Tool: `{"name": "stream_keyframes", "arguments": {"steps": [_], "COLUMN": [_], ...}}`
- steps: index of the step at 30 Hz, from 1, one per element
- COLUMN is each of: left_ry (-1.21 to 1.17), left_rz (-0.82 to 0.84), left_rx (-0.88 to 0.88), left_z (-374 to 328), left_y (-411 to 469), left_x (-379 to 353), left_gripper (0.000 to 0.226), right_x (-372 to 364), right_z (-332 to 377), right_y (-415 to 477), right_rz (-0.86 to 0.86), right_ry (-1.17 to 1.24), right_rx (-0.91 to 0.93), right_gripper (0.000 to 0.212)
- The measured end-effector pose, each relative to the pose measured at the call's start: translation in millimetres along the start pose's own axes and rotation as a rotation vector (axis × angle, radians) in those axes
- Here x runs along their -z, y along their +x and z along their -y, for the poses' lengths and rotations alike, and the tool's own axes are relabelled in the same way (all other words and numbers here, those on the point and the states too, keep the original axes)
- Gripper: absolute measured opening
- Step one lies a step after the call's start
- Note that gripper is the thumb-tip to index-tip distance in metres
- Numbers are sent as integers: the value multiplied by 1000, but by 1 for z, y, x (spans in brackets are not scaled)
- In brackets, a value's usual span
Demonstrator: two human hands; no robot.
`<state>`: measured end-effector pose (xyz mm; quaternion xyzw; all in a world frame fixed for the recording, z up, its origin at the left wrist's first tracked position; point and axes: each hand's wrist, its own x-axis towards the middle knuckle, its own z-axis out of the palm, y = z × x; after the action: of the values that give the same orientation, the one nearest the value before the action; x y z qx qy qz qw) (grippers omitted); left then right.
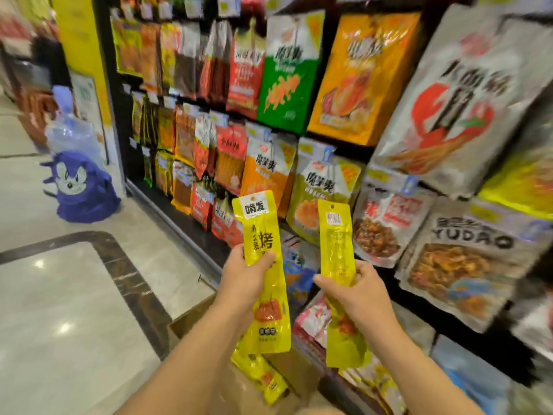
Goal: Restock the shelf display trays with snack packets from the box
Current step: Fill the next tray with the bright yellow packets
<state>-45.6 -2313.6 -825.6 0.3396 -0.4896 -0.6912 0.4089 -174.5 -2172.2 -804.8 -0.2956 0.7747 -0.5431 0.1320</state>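
Two yellow snacks are held upright before the shelf (104,85) — left hand (247,272) curled round the front-facing packet (259,226), right hand (359,292) pinching the barcode-side packet (334,235). Flip that one face-out before slotting. Forearms partly hide the cardboard box (191,320) below — blur obscures which display tray is meant.

Snack shop aisle: a tall dark shelf (103,85) holds rows of bright hanging packets (287,70), with small tags (169,100) on the rails, above a polished marble floor (59,295). An open cardboard box (191,320) of stock stands beside it.
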Motion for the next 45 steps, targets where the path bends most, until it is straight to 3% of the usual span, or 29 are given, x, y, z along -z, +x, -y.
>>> {"name": "stream_keyframes", "arguments": {"steps": [6, 10, 15, 20, 23, 30, 34, 45], "left_ry": [38, 42, 50, 39, 37, 113, 178, 393], "left_rz": [187, 337, 512, 685, 787, 922, 941, 810], "left_rx": [-147, -197, -198, -164, -133, -8, 122, 536], "left_z": [-67, -91, -106, -104, -95, -30, 31, 231], "left_y": [-55, -99, -140, -181, -203, -222, -226, -245], "left_x": [-52, -88, -132, -168, -193, -253, -279, -323], "left_gripper": [18, 16, 15, 15, 16, 15, 15, 16], "right_x": [75, 122, 177, 232, 263, 319, 334, 365], "right_z": [50, 59, 56, 40, 31, -25, -86, -274], "right_y": [-60, -95, -128, -169, -190, -207, -212, -237], "right_rz": [-113, -142, -310, -359, -461, -591, -697, -830], "right_ry": [-26, 83, 325, 494, 513, 437, 426, 532], "right_rx": [89, 56, -14, -4, -7, -88, -193, -471], "right_gripper": [55, 13, 19, 22, 18, 10, 20, 17]}}
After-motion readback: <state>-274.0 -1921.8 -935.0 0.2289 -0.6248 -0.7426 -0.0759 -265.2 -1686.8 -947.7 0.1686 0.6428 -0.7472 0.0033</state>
